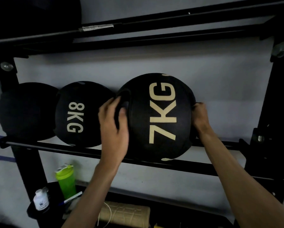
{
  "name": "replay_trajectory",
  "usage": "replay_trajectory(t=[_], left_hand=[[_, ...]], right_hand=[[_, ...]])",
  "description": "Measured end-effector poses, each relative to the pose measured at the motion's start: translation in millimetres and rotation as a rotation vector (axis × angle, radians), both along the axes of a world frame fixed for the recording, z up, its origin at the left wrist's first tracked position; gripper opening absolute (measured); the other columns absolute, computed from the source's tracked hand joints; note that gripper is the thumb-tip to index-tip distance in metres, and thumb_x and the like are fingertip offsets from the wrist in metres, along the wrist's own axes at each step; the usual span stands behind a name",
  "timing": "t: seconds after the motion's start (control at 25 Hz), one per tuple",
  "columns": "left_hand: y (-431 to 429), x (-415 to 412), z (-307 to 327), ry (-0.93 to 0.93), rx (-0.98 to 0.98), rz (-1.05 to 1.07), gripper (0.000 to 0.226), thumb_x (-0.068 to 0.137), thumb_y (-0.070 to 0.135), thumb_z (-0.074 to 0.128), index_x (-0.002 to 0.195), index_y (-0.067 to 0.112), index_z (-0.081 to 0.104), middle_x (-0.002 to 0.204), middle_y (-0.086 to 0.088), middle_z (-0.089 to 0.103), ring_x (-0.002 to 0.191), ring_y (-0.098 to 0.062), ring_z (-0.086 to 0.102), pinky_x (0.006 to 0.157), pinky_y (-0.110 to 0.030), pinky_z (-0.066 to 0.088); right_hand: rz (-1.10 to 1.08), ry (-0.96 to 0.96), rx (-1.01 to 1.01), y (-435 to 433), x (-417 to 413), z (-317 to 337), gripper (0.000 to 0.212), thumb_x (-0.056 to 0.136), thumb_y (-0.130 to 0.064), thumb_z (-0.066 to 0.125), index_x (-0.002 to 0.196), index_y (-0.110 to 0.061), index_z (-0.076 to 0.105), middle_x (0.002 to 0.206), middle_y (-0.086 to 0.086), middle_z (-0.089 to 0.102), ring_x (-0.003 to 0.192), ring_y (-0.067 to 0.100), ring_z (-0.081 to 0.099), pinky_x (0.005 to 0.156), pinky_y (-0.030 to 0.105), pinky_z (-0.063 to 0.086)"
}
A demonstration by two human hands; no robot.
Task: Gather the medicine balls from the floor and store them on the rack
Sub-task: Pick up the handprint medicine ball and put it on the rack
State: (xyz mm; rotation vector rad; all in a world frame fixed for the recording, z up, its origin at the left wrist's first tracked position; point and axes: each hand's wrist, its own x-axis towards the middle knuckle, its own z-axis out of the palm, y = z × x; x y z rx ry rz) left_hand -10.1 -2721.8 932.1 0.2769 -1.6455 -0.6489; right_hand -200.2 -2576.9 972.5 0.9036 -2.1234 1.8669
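At the left end of the rack (55, 147), a plain black ball (25, 111) sits on the rails. The 8KG ball (78, 114) is touching it at its 3 o'clock. Below them, toward 7 o'clock in my view, a white bottle (41, 199) and a green shaker (66, 180) stand on a lower shelf.

My left hand (113, 127) comes next, wedged between the 8KG ball and the 7KG ball (159, 116). Its fingers are hooked into the handle recess at the ball's 9 o'clock, and the thumb lies on the rubber. The 7KG ball is over the same rails, right of the other two, with its lower edge across the front bar. I cannot tell if its weight is down yet. A tan roller (124, 214) lies at its 6 o'clock, on the lower shelf.

My right hand (201, 116) grips the ball at 3 o'clock, fingers curled round the far side.
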Motion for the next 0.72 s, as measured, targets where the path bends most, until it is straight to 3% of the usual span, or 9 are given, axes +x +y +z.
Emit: replay_trajectory(t=[0.08,0.16,0.24,0.32,0.4,0.48,0.56,0.64,0.72], left_hand=[[3.8,-10.8,-8.7,-0.036,0.085,-0.200,0.041,0.102,0.049,0.029,0.135,0.039,0.051,0.149,0.001,0.040,0.139,-0.008,0.039,0.118,-0.030,0.031],[0.3,-18.5,-10.8,-0.041,0.187,-0.325,0.052,0.101,0.059,0.025,0.134,0.032,0.054,0.141,-0.003,0.052,0.133,-0.013,0.049,0.113,-0.040,0.041],[-6.1,-23.5,-7.3,-0.015,0.285,-0.438,0.052,0.103,0.056,0.025,0.125,0.027,0.062,0.121,0.002,0.067,0.117,-0.007,0.061,0.101,-0.029,0.050],[-10.3,-26.2,-1.7,-0.008,0.383,-0.483,0.046,0.106,0.048,0.025,0.112,0.029,0.067,0.106,0.009,0.072,0.103,0.002,0.065,0.089,-0.014,0.050],[-19.1,-32.5,-1.1,-0.047,0.437,-0.504,0.047,0.106,0.047,0.026,0.115,0.027,0.067,0.108,0.010,0.072,0.102,0.004,0.065,0.090,-0.015,0.049],[-31.1,-37.4,-8.5,-0.067,0.503,-0.520,0.050,0.105,0.049,0.027,0.125,0.023,0.064,0.116,0.007,0.070,0.109,0.000,0.063,0.096,-0.020,0.047],[-40.5,-39.0,-17.0,-0.024,0.545,-0.483,0.051,0.106,0.047,0.028,0.128,0.017,0.063,0.115,0.004,0.070,0.109,-0.001,0.063,0.093,-0.015,0.047],[-42.9,-35.2,-24.8,0.038,0.526,-0.339,0.050,0.108,0.038,0.030,0.109,0.006,0.068,0.094,0.001,0.071,0.088,0.007,0.065,0.075,-0.005,0.047],[-42.3,-29.4,-31.7,0.058,0.456,-0.115,0.046,0.109,0.028,0.031,0.085,0.002,0.061,0.071,0.002,0.062,0.065,0.011,0.060,0.059,-0.003,0.043]], right_hand=[[-0.086,-0.027,0.035,5.3,5.0,-3.5,0.049,0.095,0.009,0.046,0.052,-0.013,0.039,0.055,0.003,0.039,0.034,0.006,0.039,0.032,0.010,0.027],[-0.165,-0.079,0.043,5.9,0.9,-8.0,0.038,0.095,0.003,0.051,0.058,-0.004,0.047,0.061,0.012,0.050,0.045,0.018,0.047,0.039,0.019,0.044],[-0.227,-0.106,0.055,3.9,-1.8,-12.3,0.023,0.093,-0.002,0.055,0.073,0.007,0.059,0.072,0.021,0.060,0.058,0.032,0.058,0.059,0.042,0.060],[-0.279,-0.090,0.076,0.1,-0.4,-15.2,0.020,0.091,-0.006,0.057,0.080,0.010,0.063,0.076,0.022,0.064,0.071,0.039,0.066,0.068,0.052,0.060],[-0.312,-0.060,0.100,-4.4,3.4,-14.3,0.020,0.088,-0.007,0.057,0.072,0.005,0.059,0.073,0.018,0.061,0.074,0.040,0.066,0.065,0.042,0.057],[-0.347,-0.037,0.126,-10.6,6.7,-13.8,0.023,0.087,-0.006,0.056,0.066,0.000,0.051,0.072,0.015,0.058,0.072,0.035,0.061,0.062,0.034,0.044],[-0.364,-0.025,0.132,-19.9,9.0,-12.4,0.016,0.086,-0.009,0.057,0.075,0.003,0.055,0.077,0.016,0.060,0.075,0.033,0.060,0.064,0.033,0.043],[-0.364,-0.010,0.120,-32.8,11.9,-9.9,0.013,0.085,-0.013,0.058,0.089,-0.001,0.060,0.087,0.018,0.065,0.080,0.035,0.063,0.065,0.035,0.048],[-0.356,0.023,0.137,-44.3,17.5,-4.2,0.011,0.085,-0.017,0.059,0.091,-0.009,0.055,0.088,0.015,0.064,0.080,0.032,0.062,0.062,0.032,0.044]])
